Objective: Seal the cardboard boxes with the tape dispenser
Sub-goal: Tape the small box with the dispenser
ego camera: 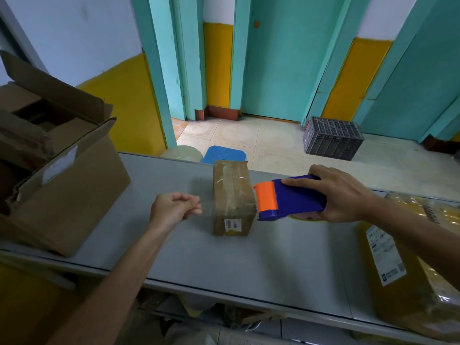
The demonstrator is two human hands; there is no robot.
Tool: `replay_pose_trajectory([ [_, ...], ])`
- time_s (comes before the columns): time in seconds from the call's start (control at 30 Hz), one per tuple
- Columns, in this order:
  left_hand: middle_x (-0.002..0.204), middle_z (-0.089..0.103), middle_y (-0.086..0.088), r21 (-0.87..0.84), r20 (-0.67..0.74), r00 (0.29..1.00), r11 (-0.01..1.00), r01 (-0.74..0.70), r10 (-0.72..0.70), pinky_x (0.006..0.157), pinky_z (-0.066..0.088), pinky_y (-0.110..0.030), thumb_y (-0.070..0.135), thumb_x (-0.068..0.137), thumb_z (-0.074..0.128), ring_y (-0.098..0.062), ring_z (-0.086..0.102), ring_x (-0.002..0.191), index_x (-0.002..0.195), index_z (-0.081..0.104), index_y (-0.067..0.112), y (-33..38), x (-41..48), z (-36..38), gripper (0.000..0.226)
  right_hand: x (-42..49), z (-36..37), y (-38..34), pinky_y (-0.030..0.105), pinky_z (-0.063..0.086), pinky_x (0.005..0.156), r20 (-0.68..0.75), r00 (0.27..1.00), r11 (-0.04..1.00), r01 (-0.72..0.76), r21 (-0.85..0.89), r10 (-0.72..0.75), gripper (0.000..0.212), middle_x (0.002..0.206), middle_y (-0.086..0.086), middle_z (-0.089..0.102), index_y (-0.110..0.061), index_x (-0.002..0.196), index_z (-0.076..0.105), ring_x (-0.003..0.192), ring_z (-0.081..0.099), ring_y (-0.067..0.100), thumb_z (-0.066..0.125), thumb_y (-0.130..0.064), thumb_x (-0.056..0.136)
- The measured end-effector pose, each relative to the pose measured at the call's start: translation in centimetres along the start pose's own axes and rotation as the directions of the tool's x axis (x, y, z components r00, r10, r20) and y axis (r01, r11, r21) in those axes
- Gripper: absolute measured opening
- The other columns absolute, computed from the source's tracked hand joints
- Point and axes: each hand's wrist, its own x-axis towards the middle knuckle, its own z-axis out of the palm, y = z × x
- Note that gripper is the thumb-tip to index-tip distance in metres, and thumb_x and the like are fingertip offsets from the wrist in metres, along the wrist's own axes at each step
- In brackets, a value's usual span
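A small brown cardboard box (232,197) stands on the grey table (224,265), with clear tape strips on its top and a white label on its near face. My right hand (341,192) grips a blue and orange tape dispenser (290,197) just right of the box, orange end toward it. A strip of clear tape (207,207) stretches from the dispenser across the box's near top edge. My left hand (174,207) pinches the free end of that strip to the left of the box.
A large open cardboard box (62,170) with raised flaps fills the table's left end. A yellow taped parcel (408,270) with a white label lies at the right. Beyond the table, on the tiled floor, are a blue stool (224,154) and a dark plastic crate (332,138).
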Motion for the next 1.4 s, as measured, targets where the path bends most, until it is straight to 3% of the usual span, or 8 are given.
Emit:
replay_pose_trajectory([
  [0.17, 0.072, 0.073, -0.008, 0.034, 0.087, 0.994, 0.997, 0.069, -0.072, 0.058, 0.046, -0.022, 0.019, 0.082, 0.070, -0.015, 0.070, 0.064, 0.079, 0.067, 0.008, 0.0, 0.0, 1.1, 0.012, -0.9, 1.2, 1.3, 0.023, 0.043, 0.059, 0.034, 0.999, 1.000, -0.012, 0.019, 0.011, 0.076, 0.093, 0.005, 0.055, -0.036, 0.137, 0.032, 0.072, 0.052, 0.018, 0.043, -0.073, 0.071],
  [0.57, 0.055, 0.068, 0.001, 0.199, -0.006, 1.000, 0.980, 0.012, -0.011, 0.049, 0.041, -0.018, 0.013, 0.084, 0.065, -0.012, 0.067, 0.052, 0.069, 0.065, 0.012, -1.1, 0.4, 3.4, 0.016, -0.9, 3.6, 2.7, 0.016, 0.038, 0.061, 0.115, 0.993, 0.997, -0.030, 0.067, 0.022, 0.077, 0.093, 0.003, 0.056, -0.037, 0.135, 0.033, 0.072, 0.053, 0.016, 0.047, -0.073, 0.068],
  [0.83, 0.055, 0.067, 0.010, 0.402, -0.009, 0.995, 0.912, -0.084, 0.095, 0.070, 0.047, -0.016, 0.022, 0.087, 0.064, -0.007, 0.068, 0.064, 0.060, 0.067, 0.019, -2.9, 1.0, 2.0, 0.027, 0.8, 6.5, 2.0, 0.031, 0.047, 0.065, 0.147, 0.989, 0.984, -0.053, 0.173, 0.027, 0.079, 0.093, 0.002, 0.051, -0.047, 0.135, 0.026, 0.074, 0.051, 0.017, 0.052, -0.076, 0.065],
  [1.0, 0.071, 0.065, -0.007, 0.809, 0.062, 0.997, 0.583, -0.078, 0.047, 0.078, 0.044, -0.029, 0.046, 0.086, 0.058, -0.023, 0.060, 0.074, 0.070, 0.069, 0.018, -2.5, 1.5, 1.1, 0.035, 0.6, 6.4, 2.2, 0.029, 0.046, 0.065, 0.119, 0.993, 0.984, -0.037, 0.174, 0.016, 0.078, 0.094, 0.002, 0.050, -0.044, 0.135, 0.025, 0.075, 0.050, 0.015, 0.049, -0.075, 0.067],
  [1.1, 0.119, 0.061, -0.021, 0.770, -0.056, 0.998, 0.637, 0.040, 0.004, 0.095, 0.039, -0.032, 0.033, 0.088, 0.061, -0.033, 0.054, 0.115, 0.108, 0.068, 0.004, -2.5, 2.4, -0.2, 0.036, 0.2, 6.4, 2.2, 0.025, 0.044, 0.064, 0.119, 0.993, 0.985, -0.032, 0.167, 0.012, 0.078, 0.095, 0.002, 0.051, -0.040, 0.135, 0.028, 0.075, 0.049, 0.013, 0.050, -0.074, 0.068],
  [1.17, 0.139, 0.043, -0.024, 0.726, -0.100, 0.959, 0.679, -0.113, 0.266, 0.106, 0.028, -0.035, 0.018, 0.090, 0.056, -0.035, 0.038, 0.130, 0.125, 0.056, 0.001, -1.0, 2.6, 0.4, 0.039, 0.3, 6.6, 2.0, 0.024, 0.042, 0.064, 0.111, 0.994, 0.982, -0.033, 0.184, 0.013, 0.079, 0.094, 0.002, 0.051, -0.038, 0.136, 0.031, 0.075, 0.048, 0.012, 0.050, -0.074, 0.068],
  [1.27, 0.150, 0.029, -0.012, 0.736, 0.181, 0.812, 0.471, -0.486, 0.555, 0.112, 0.016, -0.040, 0.022, 0.096, 0.044, -0.028, 0.022, 0.140, 0.136, 0.045, 0.011, 2.2, 2.1, 4.3, 0.042, 0.7, 6.7, 1.3, 0.023, 0.040, 0.064, 0.099, 0.995, 0.979, -0.051, 0.199, 0.032, 0.082, 0.093, 0.004, 0.052, -0.034, 0.138, 0.039, 0.075, 0.050, 0.014, 0.051, -0.074, 0.067],
  [1.4, 0.158, -0.005, -0.001, 0.797, 0.508, 0.796, 0.171, -0.579, 0.330, 0.111, -0.015, -0.048, 0.047, 0.098, 0.019, -0.018, -0.013, 0.144, 0.149, 0.012, 0.029, 0.5, 3.3, 8.6, 0.054, 1.5, 7.1, 0.5, 0.022, 0.035, 0.061, 0.043, 0.998, 0.980, -0.048, 0.192, 0.040, 0.079, 0.086, 0.004, 0.052, -0.032, 0.134, 0.045, 0.069, 0.050, 0.016, 0.054, -0.072, 0.067],
])
